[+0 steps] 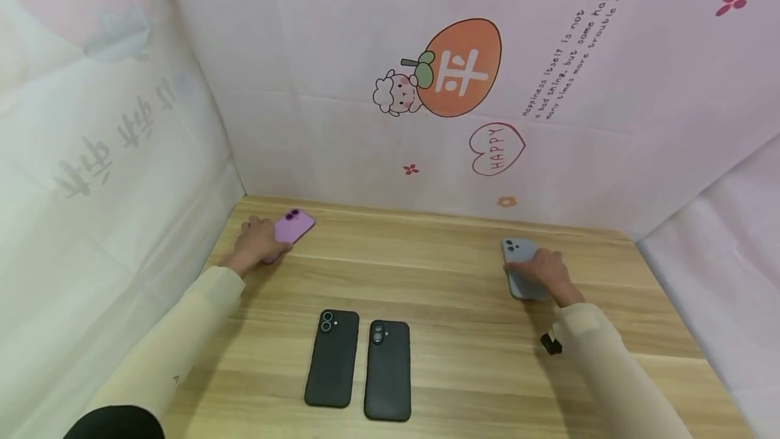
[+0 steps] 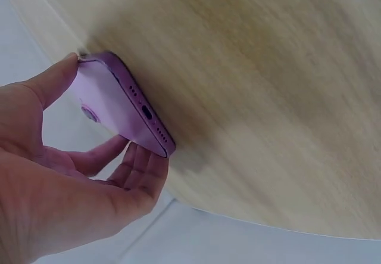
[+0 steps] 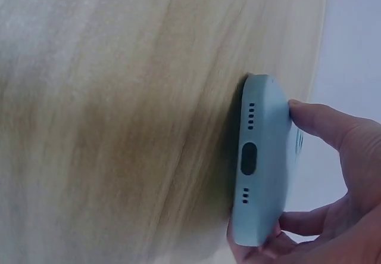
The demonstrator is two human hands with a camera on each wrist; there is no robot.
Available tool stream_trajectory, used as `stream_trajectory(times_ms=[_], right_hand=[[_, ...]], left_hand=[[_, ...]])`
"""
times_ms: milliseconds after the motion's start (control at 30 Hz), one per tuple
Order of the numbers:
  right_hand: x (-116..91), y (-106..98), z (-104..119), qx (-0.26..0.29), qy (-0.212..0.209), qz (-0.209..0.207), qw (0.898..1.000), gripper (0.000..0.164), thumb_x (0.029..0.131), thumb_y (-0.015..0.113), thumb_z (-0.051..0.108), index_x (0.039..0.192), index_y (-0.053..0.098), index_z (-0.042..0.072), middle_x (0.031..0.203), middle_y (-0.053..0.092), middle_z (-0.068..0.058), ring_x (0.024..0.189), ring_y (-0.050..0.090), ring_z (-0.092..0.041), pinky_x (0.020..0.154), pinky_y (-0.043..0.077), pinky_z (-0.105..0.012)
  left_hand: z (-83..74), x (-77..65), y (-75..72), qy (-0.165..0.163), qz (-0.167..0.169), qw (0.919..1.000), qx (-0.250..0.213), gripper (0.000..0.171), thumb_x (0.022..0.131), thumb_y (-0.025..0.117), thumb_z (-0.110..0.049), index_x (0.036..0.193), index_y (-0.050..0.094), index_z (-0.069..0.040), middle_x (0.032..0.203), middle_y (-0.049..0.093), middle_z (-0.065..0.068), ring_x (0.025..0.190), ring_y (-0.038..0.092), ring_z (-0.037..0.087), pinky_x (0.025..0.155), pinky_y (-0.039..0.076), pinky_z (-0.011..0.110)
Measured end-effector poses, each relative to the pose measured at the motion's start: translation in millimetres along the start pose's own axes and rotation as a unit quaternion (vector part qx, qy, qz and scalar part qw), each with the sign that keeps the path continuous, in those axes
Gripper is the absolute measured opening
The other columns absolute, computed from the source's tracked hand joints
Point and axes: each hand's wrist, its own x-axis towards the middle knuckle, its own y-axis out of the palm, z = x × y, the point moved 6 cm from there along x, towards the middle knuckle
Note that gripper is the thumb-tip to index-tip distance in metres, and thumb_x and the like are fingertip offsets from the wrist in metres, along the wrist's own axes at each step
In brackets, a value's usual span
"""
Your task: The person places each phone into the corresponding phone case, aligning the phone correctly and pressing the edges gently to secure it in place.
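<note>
My left hand grips a purple phone at the far left corner of the table. In the left wrist view its thumb and fingers hold opposite long sides of the purple phone, whose end with the charging port faces the camera. At the far right, my right hand holds a pale blue-grey phone, camera side up, across its width. The right wrist view shows this phone in a case with port cutouts, the thumb on one side and fingers on the other. Both phones lie close over the tabletop.
Two black phones lie side by side, backs up, near the front middle of the wooden table. A printed cloth rises behind the table's back edge, with more cloth along the left. A small black object sits at the right cuff.
</note>
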Motion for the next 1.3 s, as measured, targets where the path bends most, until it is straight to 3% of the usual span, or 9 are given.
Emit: stream_trajectory(times_ms=[267, 467, 633, 800, 1067, 1167, 1300], right_hand=[[-2.1, -4.3, 3.3, 0.007, 0.010, -0.008, 1.000, 0.087, 0.087, 0.083, 0.044, 0.123, 0.050, -0.028, 0.108, 0.058, -0.041, 0.089, 0.062, -0.040, 0.067, 0.060, -0.042], [-1.5, -3.9, 7.7, 0.003, -0.014, -0.014, 1.000, 0.084, 0.083, 0.088, 0.040, 0.120, 0.050, -0.026, 0.101, 0.063, -0.037, 0.081, 0.063, -0.037, 0.060, 0.054, -0.036], [-3.0, -5.2, 14.6, -0.005, -0.051, -0.023, 0.998, 0.083, 0.082, 0.090, 0.033, 0.125, 0.047, -0.024, 0.106, 0.062, -0.039, 0.085, 0.063, -0.040, 0.061, 0.054, -0.039], [-4.8, -7.1, 20.1, 0.000, -0.066, -0.025, 0.998, 0.064, 0.088, 0.084, 0.026, 0.121, 0.054, -0.020, 0.100, 0.065, -0.034, 0.082, 0.065, -0.037, 0.061, 0.054, -0.037], [-9.3, -11.3, 25.9, 0.028, -0.111, -0.015, 0.993, 0.031, 0.090, 0.070, 0.017, 0.092, 0.065, -0.013, 0.083, 0.069, -0.024, 0.071, 0.067, -0.032, 0.058, 0.055, -0.037], [-5.3, -11.6, 20.0, 0.033, -0.129, -0.014, 0.991, 0.024, 0.087, 0.068, 0.017, 0.082, 0.065, -0.006, 0.076, 0.068, -0.020, 0.066, 0.065, -0.029, 0.056, 0.053, -0.036], [-7.7, -14.5, 17.3, 0.041, -0.132, 0.000, 0.990, 0.023, 0.085, 0.068, 0.016, 0.080, 0.066, -0.006, 0.074, 0.068, -0.018, 0.065, 0.065, -0.028, 0.056, 0.055, -0.037]], left_hand=[[0.2, 0.1, -2.3, -0.026, -0.002, 0.9992, -0.030, 0.091, 0.084, 0.088, -0.033, 0.137, 0.037, 0.020, 0.125, 0.056, 0.042, 0.111, 0.058, 0.049, 0.096, 0.049, 0.058], [-0.5, -0.1, -0.1, -0.029, 0.007, 0.9984, -0.048, 0.078, 0.082, 0.091, -0.029, 0.130, 0.048, 0.015, 0.113, 0.063, 0.033, 0.096, 0.064, 0.040, 0.078, 0.056, 0.046], [-1.4, 0.6, 3.6, -0.017, 0.016, 0.9979, -0.061, 0.068, 0.085, 0.087, -0.026, 0.128, 0.053, 0.013, 0.113, 0.064, 0.031, 0.095, 0.064, 0.037, 0.077, 0.056, 0.044], [-3.3, -1.6, 6.2, -0.006, 0.022, 0.9961, -0.085, 0.065, 0.094, 0.078, -0.022, 0.137, 0.047, 0.015, 0.120, 0.062, 0.036, 0.098, 0.065, 0.040, 0.081, 0.058, 0.047], [-12.5, -11.5, 0.7, 0.014, 0.010, 0.9937, -0.110, 0.058, 0.101, 0.064, -0.013, 0.144, 0.040, 0.018, 0.128, 0.059, 0.042, 0.100, 0.067, 0.044, 0.084, 0.060, 0.051], [-11.6, -13.5, 0.3, 0.017, 0.005, 0.9919, -0.126, 0.057, 0.102, 0.063, -0.012, 0.145, 0.040, 0.018, 0.131, 0.057, 0.043, 0.106, 0.066, 0.047, 0.090, 0.059, 0.054], [-7.7, -16.2, -0.5, 0.016, -0.005, 0.9860, -0.166, 0.058, 0.102, 0.064, -0.010, 0.146, 0.040, 0.019, 0.134, 0.056, 0.043, 0.112, 0.064, 0.050, 0.095, 0.059, 0.055]])
